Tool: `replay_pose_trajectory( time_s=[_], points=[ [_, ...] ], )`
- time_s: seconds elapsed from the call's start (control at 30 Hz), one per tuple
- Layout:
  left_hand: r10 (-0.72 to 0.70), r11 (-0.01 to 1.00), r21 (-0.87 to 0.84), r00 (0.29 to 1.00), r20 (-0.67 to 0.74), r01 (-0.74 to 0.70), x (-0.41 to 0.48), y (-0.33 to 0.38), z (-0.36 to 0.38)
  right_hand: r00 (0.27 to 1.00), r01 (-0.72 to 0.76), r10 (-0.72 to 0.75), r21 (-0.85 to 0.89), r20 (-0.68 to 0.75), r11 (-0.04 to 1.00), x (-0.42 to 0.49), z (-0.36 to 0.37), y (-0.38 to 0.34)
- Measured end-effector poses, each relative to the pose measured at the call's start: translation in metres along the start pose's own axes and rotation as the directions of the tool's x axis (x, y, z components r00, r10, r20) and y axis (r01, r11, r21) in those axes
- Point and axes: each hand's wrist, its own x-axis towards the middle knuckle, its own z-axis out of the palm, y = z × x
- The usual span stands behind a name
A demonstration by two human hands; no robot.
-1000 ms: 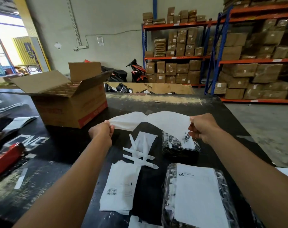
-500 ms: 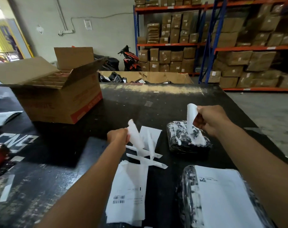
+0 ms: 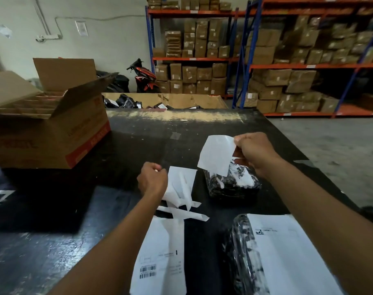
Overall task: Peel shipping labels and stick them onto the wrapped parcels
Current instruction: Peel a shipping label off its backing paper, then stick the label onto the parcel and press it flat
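Pinching a thin white label (image 3: 216, 155), right hand (image 3: 254, 153) above glossy wrapped parcel (image 3: 232, 184)

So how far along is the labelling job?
Done: the big wrapped parcel nearest the camera wears a label. In hand: the right hand pinches a peeled label over the small wrapped parcel, while the left hand holds backing paper over scraps. Left: pressing that label down, and the barcoded label sheet waits nearby.

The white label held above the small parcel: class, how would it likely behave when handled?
Probably floppy: the label bends while the right hand pinches one edge. Likely very light, held up by that pinch alone.
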Motion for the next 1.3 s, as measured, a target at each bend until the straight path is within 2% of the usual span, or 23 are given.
replay_pose_trajectory(
  time_s=[0.03,0.07,0.1,0.17,0.23,0.3,0.33,0.5,0.57,0.63,0.73,0.77,0.83,0.9,0.93,1.0,1.07,1.13,1.3],
  points=[
    [0.058,0.996,-0.068,0.995,0.082,-0.052,-0.004,0.013,0.003,0.999,0.052,-0.052,-0.059,0.007,0.997,0.000,0.000,0.000],
    [0.071,0.986,-0.164,0.979,0.191,-0.040,-0.011,0.030,0.005,0.994,0.111,-0.110,-0.123,0.017,0.986,0.000,0.000,-0.001],
    [0.040,0.963,-0.264,0.948,0.316,0.047,-0.015,0.045,0.009,0.985,0.174,-0.171,-0.184,0.033,0.967,0.000,-0.001,-0.001],
    [-0.032,0.867,-0.401,0.836,0.548,0.296,-0.024,0.074,0.011,0.953,0.301,-0.295,-0.288,0.066,0.909,-0.003,-0.001,-0.001],
    [-0.046,0.772,-0.439,0.730,0.682,0.459,-0.029,0.096,0.014,0.906,0.419,-0.410,-0.354,0.104,0.837,-0.008,-0.003,-0.001],
    [-0.044,0.712,-0.471,0.702,0.711,0.521,-0.034,0.113,0.017,0.854,0.515,-0.496,-0.400,0.159,0.758,-0.013,-0.007,-0.001],
    [-0.041,0.701,-0.489,0.714,0.699,0.519,-0.038,0.121,0.020,0.827,0.555,-0.530,-0.423,0.187,0.716,-0.015,-0.009,0.001],
    [-0.039,0.793,-0.508,0.860,0.510,0.337,-0.050,0.143,0.036,0.692,0.696,-0.667,-0.502,0.276,0.514,-0.018,-0.023,0.020],
    [-0.036,0.778,-0.537,0.877,0.479,0.326,-0.055,0.145,0.042,0.636,0.736,-0.712,-0.511,0.297,0.444,-0.017,-0.027,0.029],
    [-0.015,0.759,-0.571,0.885,0.465,0.312,-0.059,0.144,0.047,0.619,0.752,-0.720,-0.502,0.315,0.427,-0.018,-0.032,0.035],
    [0.027,0.769,-0.580,0.893,0.450,0.269,-0.065,0.141,0.048,0.649,0.734,-0.710,-0.470,0.275,0.489,-0.015,-0.041,0.040],
    [0.047,0.780,-0.571,0.887,0.460,0.255,-0.067,0.140,0.046,0.670,0.713,-0.712,-0.451,0.209,0.538,-0.013,-0.046,0.039],
    [0.084,0.809,-0.536,0.856,0.509,0.240,-0.070,0.138,0.041,0.759,0.609,-0.650,-0.393,0.039,0.688,-0.009,-0.055,0.032],
    [0.115,0.841,-0.491,0.810,0.575,0.229,-0.072,0.136,0.038,0.879,0.430,-0.473,-0.331,-0.058,0.840,0.000,-0.063,0.023],
    [0.129,0.852,-0.475,0.789,0.600,0.222,-0.072,0.136,0.037,0.929,0.331,-0.364,-0.294,-0.062,0.896,0.005,-0.065,0.019],
    [0.154,0.866,-0.456,0.757,0.635,0.207,-0.073,0.136,0.035,0.987,0.161,-0.164,-0.134,-0.007,0.978,0.013,-0.068,0.013],
    [0.165,0.887,-0.425,0.737,0.655,0.179,-0.075,0.139,0.035,0.996,0.055,-0.054,-0.022,0.071,0.998,0.014,-0.071,0.011],
    [0.164,0.902,-0.403,0.739,0.653,0.156,-0.072,0.144,0.039,0.996,0.046,-0.044,-0.025,0.076,0.999,0.017,-0.072,0.012],
    [0.114,0.914,-0.390,0.849,0.516,0.114,-0.056,0.152,0.055,0.998,0.036,-0.036,0.001,-0.046,0.999,0.038,-0.069,0.011]
  ],
)
